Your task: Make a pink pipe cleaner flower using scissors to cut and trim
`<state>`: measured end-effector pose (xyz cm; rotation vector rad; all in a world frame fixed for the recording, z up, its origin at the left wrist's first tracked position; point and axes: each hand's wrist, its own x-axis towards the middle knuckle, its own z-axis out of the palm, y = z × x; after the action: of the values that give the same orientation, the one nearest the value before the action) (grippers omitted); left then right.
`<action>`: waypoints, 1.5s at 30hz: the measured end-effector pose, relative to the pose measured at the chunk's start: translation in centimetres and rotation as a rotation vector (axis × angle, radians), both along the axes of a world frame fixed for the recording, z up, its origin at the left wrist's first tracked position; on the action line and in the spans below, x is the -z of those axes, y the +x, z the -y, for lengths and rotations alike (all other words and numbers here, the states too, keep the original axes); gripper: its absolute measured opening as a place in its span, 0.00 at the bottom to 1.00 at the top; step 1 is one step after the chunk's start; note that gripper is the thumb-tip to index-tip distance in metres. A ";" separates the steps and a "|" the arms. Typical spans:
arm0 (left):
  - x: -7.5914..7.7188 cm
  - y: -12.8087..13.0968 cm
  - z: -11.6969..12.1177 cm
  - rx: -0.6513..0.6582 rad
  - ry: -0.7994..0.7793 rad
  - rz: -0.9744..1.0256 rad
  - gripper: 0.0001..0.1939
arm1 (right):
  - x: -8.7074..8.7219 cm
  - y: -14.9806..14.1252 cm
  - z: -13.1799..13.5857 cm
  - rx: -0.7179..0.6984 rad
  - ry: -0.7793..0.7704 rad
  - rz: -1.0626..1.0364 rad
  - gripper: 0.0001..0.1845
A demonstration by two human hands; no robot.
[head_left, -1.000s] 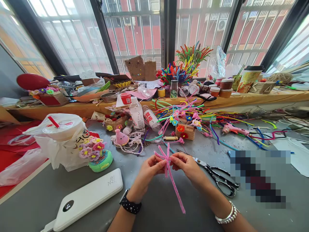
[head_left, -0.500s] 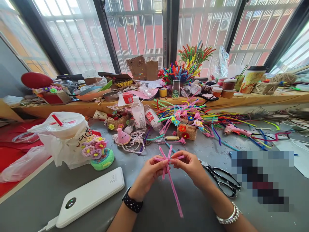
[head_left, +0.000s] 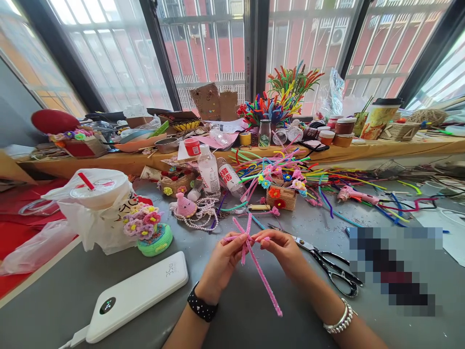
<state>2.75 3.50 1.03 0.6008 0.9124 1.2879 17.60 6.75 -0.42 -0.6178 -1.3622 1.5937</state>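
Pink pipe cleaners [head_left: 264, 277], crossed at a centre into a star with short arms and one long stem, are held above the grey table. My left hand [head_left: 225, 257] pinches them at the crossing, thumb on top. With thumb and forefinger closed, my right hand [head_left: 281, 247] grips one short arm on the right side, its tip poking out between the fingers. The long stem slants down toward me, its end free. Just right of my right hand lies a pair of scissors [head_left: 332, 266] with black handles, blades pointing to the back left.
A white power bank [head_left: 140, 295] lies left, near a green-based flower pot [head_left: 155, 240] and a bagged cup [head_left: 103, 194]. Behind are pearl beads [head_left: 203, 218], bottles [head_left: 229, 178], a flower basket [head_left: 281, 198] and a pink glue gun [head_left: 358, 195]. A blurred patch [head_left: 392, 271] covers something right.
The pink star has moved slightly left and its long stem has swung to the right. My right fingers have bent inward on the short arm, which shows less length now.
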 end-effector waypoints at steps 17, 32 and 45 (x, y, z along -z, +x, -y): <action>0.4 1.1 0.4 -0.067 0.026 -0.207 0.09 | 0.6 -0.8 0.2 0.208 -0.037 0.047 0.12; 0.5 0.9 0.3 -0.037 0.036 -0.122 0.08 | 0.3 -0.6 1.6 0.498 0.494 0.404 0.11; 0.8 0.6 0.2 0.013 0.044 -0.116 0.10 | 0.1 -0.6 1.4 0.514 0.630 0.468 0.09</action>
<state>3.37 3.30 0.22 0.7216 0.9757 1.2744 16.98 5.39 -0.48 -0.8799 -1.7531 0.5728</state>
